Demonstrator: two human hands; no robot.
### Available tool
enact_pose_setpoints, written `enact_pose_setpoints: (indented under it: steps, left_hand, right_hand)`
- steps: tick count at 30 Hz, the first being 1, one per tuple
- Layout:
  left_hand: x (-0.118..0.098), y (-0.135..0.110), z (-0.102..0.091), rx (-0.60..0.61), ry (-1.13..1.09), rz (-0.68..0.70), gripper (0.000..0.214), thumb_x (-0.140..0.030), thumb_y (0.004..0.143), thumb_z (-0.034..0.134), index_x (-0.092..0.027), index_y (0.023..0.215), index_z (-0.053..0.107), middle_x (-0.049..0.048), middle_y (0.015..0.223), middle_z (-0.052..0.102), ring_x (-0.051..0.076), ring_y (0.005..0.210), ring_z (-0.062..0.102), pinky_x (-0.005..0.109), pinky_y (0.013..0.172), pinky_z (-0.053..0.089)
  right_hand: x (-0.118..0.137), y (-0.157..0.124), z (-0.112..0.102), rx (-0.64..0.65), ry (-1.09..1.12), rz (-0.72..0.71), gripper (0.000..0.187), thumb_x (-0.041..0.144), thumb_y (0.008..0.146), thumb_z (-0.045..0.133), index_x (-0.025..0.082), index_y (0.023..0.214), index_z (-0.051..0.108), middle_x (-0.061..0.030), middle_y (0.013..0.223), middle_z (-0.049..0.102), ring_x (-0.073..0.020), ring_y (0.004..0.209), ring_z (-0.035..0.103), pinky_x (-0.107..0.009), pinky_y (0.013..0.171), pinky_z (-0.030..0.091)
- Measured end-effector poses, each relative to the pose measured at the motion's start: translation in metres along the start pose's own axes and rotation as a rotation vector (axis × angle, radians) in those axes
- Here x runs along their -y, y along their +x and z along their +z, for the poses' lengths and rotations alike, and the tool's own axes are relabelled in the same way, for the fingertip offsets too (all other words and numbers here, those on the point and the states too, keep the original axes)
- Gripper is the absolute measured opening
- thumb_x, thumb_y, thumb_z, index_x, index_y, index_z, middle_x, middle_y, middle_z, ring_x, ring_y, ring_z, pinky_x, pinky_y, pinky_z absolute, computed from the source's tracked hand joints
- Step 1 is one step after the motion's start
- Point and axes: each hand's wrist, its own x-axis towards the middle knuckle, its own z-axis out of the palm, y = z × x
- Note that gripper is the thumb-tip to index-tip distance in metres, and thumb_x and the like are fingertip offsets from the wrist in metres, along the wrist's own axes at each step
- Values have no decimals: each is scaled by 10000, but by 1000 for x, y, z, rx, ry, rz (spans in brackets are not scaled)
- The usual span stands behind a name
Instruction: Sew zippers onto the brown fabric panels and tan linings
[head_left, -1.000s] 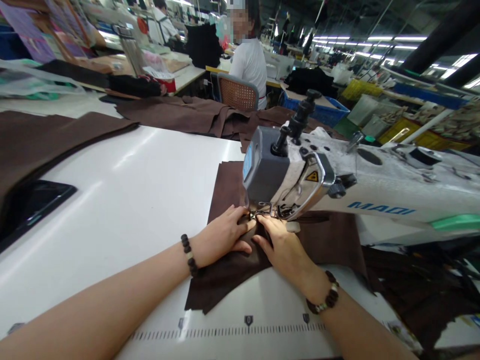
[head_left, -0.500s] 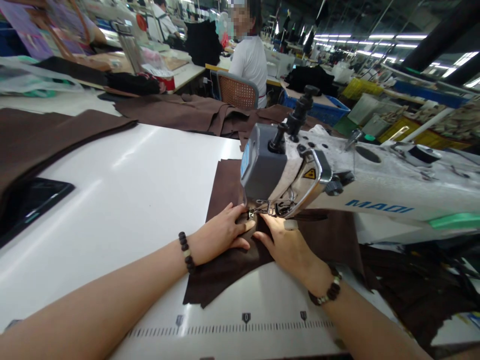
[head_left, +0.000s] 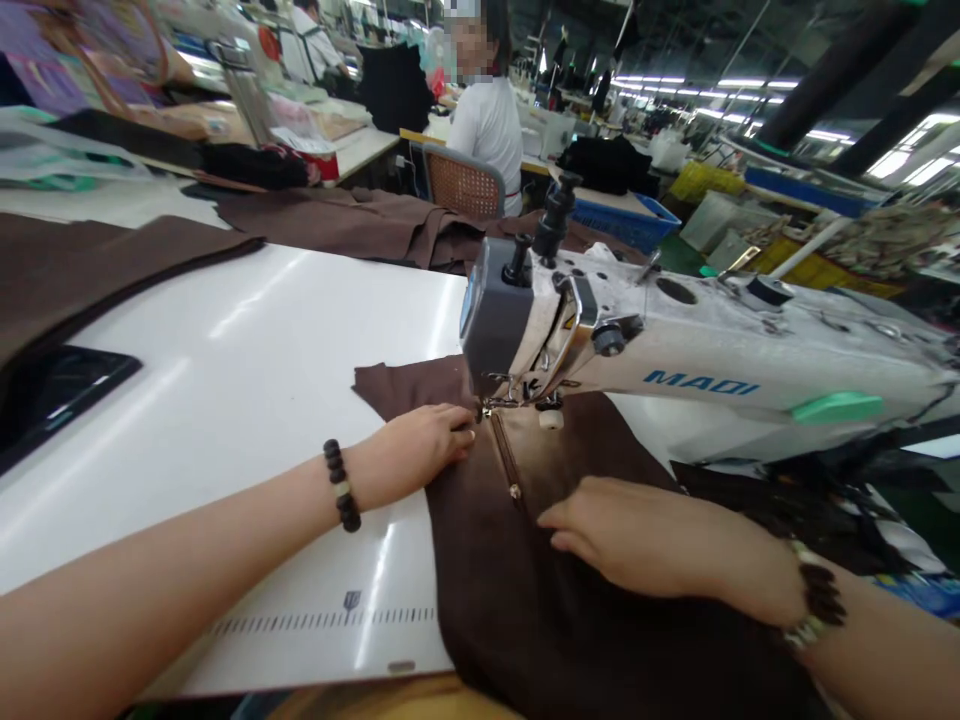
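Observation:
A brown fabric piece (head_left: pixel 517 590) lies under the needle area of a white and grey sewing machine (head_left: pixel 697 370) and hangs over the table's front edge. A short zipper (head_left: pixel 506 455) with a small metal pull runs toward me from the presser foot. Just left of the foot, my left hand (head_left: pixel 420 445) grips the fabric with bent fingers, its thumb partly hidden. My right hand (head_left: pixel 637 530) is to the right of the zipper, thumb and fingers closed on the fabric; its outer fingers are hidden beneath the hand.
Brown fabric stacks lie at the left (head_left: pixel 112 265) and behind the white table (head_left: pixel 285 330). A black phone-like device (head_left: pixel 67 400) sits at the left. Behind are a seated person in white (head_left: pixel 487 135), a blue crate (head_left: pixel 652 220) and other workstations.
The brown fabric has been turned and drawn toward me, exposing the zipper. My right hand has moved right and nearer; my left hand has shifted slightly left. The view has tilted.

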Motion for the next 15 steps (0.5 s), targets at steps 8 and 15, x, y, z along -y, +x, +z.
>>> enact_pose_setpoints:
  steps: [8,15]
  left_hand:
    - [-22,6,19,-89,17,-57,400,-339,833,584,-71,1124,526,159,1095,512,272,1036,490,398,913,439]
    - [-16,3,28,-110,75,18,434,-358,819,595,-76,1137,507,150,1106,513,289,1101,442,422,955,402]
  right_hand:
    - [-6,61,52,-478,44,205,440,157,884,419,149,1323,382,-111,1374,371,-233,1254,353,-470,1010,328]
    - [6,60,60,-462,17,295,450,176,887,411,156,1335,368,-88,1398,338,-241,1254,348,-504,1005,323]
